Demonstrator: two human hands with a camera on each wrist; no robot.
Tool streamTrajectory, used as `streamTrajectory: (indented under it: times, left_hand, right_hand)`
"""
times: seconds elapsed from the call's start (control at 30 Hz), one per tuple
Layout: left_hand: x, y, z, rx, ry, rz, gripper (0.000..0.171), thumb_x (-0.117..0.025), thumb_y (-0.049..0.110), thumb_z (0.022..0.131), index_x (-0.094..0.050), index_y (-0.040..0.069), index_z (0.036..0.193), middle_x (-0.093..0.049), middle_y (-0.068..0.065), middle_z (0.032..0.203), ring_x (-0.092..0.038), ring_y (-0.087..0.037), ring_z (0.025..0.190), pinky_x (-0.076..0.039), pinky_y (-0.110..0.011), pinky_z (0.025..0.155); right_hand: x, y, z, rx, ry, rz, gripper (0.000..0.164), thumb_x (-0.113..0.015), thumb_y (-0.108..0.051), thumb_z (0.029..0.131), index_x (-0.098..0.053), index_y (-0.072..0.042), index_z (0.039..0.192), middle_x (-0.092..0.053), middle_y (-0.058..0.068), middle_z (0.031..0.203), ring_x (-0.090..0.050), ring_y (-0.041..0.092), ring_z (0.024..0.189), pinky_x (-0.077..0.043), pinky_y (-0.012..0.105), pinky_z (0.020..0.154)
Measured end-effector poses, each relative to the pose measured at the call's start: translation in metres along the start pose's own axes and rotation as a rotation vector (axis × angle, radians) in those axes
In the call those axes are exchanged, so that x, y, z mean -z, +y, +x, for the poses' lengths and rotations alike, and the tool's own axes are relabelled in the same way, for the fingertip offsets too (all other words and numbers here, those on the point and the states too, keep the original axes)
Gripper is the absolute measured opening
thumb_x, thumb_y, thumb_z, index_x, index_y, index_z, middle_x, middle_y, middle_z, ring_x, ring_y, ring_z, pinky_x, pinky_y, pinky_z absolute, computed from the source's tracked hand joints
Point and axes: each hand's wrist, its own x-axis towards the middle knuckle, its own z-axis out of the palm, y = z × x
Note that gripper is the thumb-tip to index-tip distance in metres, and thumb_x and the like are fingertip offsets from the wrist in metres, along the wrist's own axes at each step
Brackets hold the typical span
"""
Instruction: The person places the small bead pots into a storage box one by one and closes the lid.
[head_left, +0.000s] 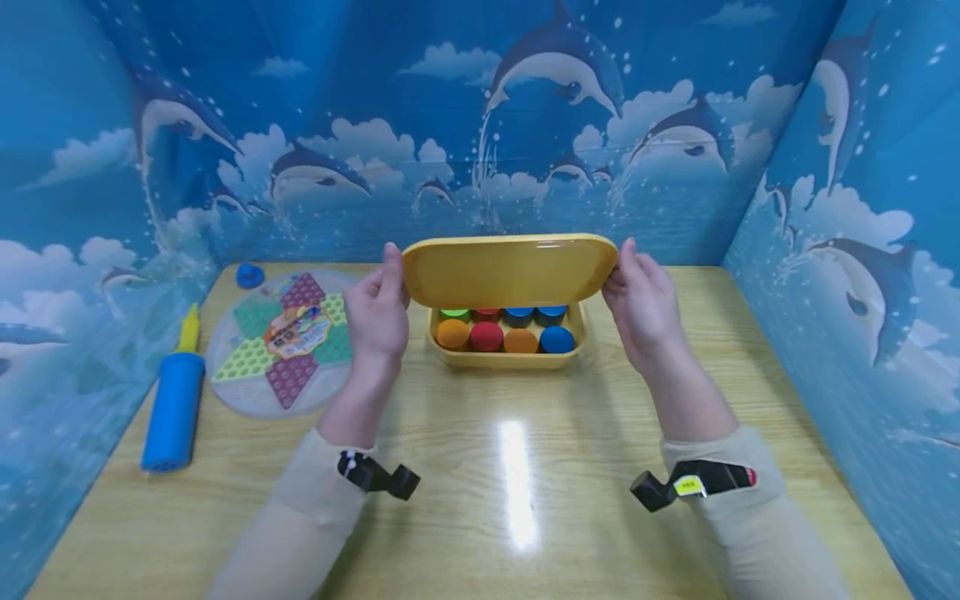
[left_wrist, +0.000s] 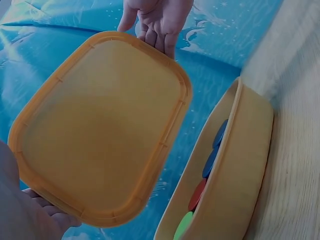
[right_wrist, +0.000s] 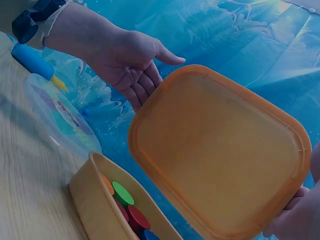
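An orange-yellow plastic lid is held tilted above its matching box. My left hand grips one short end, thumb on the edge and fingers behind it. At the opposite end, my right hand holds the lid the same way. Below sits the yellow box on the table, its top uncovered. Inside stand several small round tubs with coloured caps, among them a red cap, an orange cap and a blue cap. The lid hides part of the back row in the head view.
On the left lies a round board with star-shaped coloured patches. Beside it is a blue hand pump with a yellow nozzle. A small blue piece lies near the back edge. Dolphin-printed sheets stand behind and at both sides.
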Motion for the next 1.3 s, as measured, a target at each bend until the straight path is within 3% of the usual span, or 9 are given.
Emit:
streamTrajectory:
  times: [0.1, 0.3, 0.47, 0.6, 0.73, 0.83, 0.9, 1.0, 1.3]
  left_hand:
    - [-0.003, -0.002, -0.001, 0.011, 0.029, 0.026, 0.073, -0.056, 0.062, 0.105, -0.039, 0.014, 0.053, -0.033, 0.0, 0.053, -0.026, -0.017, 0.057, -0.021, -0.03, 0.051]
    - [-0.004, -0.004, -0.001, 0.057, 0.036, 0.059, 0.076, -0.053, 0.069, 0.102, -0.038, 0.015, 0.05, -0.035, 0.001, 0.052, -0.028, -0.016, 0.055, -0.021, -0.029, 0.049]
    - [0.0, -0.007, -0.001, 0.114, 0.003, 0.049, 0.076, -0.058, 0.07, 0.1, -0.038, 0.016, 0.05, -0.034, 0.002, 0.052, -0.027, -0.015, 0.056, -0.023, -0.029, 0.052]
    - [0.004, -0.008, -0.001, 0.146, -0.07, 0.035, 0.074, -0.06, 0.065, 0.101, -0.038, 0.017, 0.05, -0.033, 0.003, 0.053, -0.026, -0.015, 0.056, -0.024, -0.029, 0.055]
    - [0.007, -0.005, 0.0, 0.142, -0.148, 0.031, 0.072, -0.058, 0.059, 0.106, -0.038, 0.013, 0.054, -0.032, 0.002, 0.055, -0.026, -0.016, 0.057, -0.026, -0.031, 0.055]
    - [0.011, 0.001, 0.001, 0.158, -0.22, 0.054, 0.069, -0.055, 0.057, 0.108, -0.061, -0.003, 0.073, -0.06, -0.008, 0.074, -0.052, -0.016, 0.069, -0.044, -0.025, 0.064]
    - [0.015, 0.006, 0.003, 0.182, -0.286, 0.064, 0.066, -0.055, 0.055, 0.109, -0.072, -0.009, 0.114, -0.071, -0.015, 0.122, -0.065, -0.017, 0.111, -0.054, -0.024, 0.097]
    - [0.02, 0.011, 0.005, 0.216, -0.385, 0.101, 0.072, -0.055, 0.051, 0.11, -0.039, 0.0, 0.158, -0.028, -0.006, 0.17, -0.027, -0.02, 0.156, -0.03, -0.036, 0.127]
    - [0.033, 0.014, 0.005, 0.243, -0.578, 0.226, 0.09, -0.067, 0.051, 0.104, -0.023, 0.004, 0.166, -0.018, -0.007, 0.173, -0.03, -0.026, 0.155, -0.032, -0.045, 0.126]
  right_hand:
    - [0.001, 0.005, 0.0, -0.003, 0.031, 0.011, 0.045, -0.039, -0.04, 0.115, -0.049, 0.004, 0.121, -0.048, 0.025, 0.147, -0.038, 0.023, 0.15, -0.022, 0.041, 0.13]
    - [0.004, 0.009, -0.001, -0.016, 0.034, 0.006, 0.052, -0.04, -0.044, 0.115, -0.049, 0.004, 0.129, -0.048, 0.027, 0.152, -0.039, 0.024, 0.15, -0.022, 0.042, 0.13]
    - [0.002, 0.014, 0.001, -0.03, 0.051, 0.021, 0.044, -0.047, -0.042, 0.114, -0.05, 0.002, 0.115, -0.054, 0.019, 0.135, -0.043, 0.022, 0.145, -0.021, 0.042, 0.13]
    - [0.003, 0.015, 0.001, -0.029, 0.019, 0.004, 0.057, -0.047, -0.043, 0.114, -0.049, 0.007, 0.139, -0.048, 0.02, 0.15, -0.036, 0.021, 0.15, -0.02, 0.04, 0.131]
    - [0.005, 0.012, -0.001, -0.021, -0.07, -0.007, 0.071, -0.045, -0.041, 0.115, -0.026, 0.01, 0.161, -0.024, 0.02, 0.17, -0.017, 0.022, 0.159, -0.015, 0.039, 0.131]
    - [0.008, 0.008, -0.001, -0.033, -0.15, -0.008, 0.077, -0.044, -0.038, 0.115, -0.008, 0.007, 0.166, -0.003, 0.016, 0.176, -0.003, 0.023, 0.161, -0.01, 0.04, 0.132]
    - [0.01, 0.005, -0.002, -0.055, -0.196, -0.021, 0.08, -0.046, -0.038, 0.115, 0.001, 0.002, 0.166, 0.007, 0.011, 0.176, 0.003, 0.023, 0.161, -0.007, 0.04, 0.132]
    - [0.014, 0.001, -0.003, -0.082, -0.263, -0.051, 0.084, -0.048, -0.034, 0.115, 0.008, 0.0, 0.166, 0.014, 0.008, 0.176, 0.007, 0.021, 0.16, -0.004, 0.039, 0.132]
    - [0.031, 0.001, -0.007, -0.104, -0.357, -0.296, 0.084, -0.059, -0.024, 0.112, 0.002, -0.009, 0.169, 0.008, 0.004, 0.176, 0.004, 0.023, 0.161, -0.012, 0.044, 0.131]
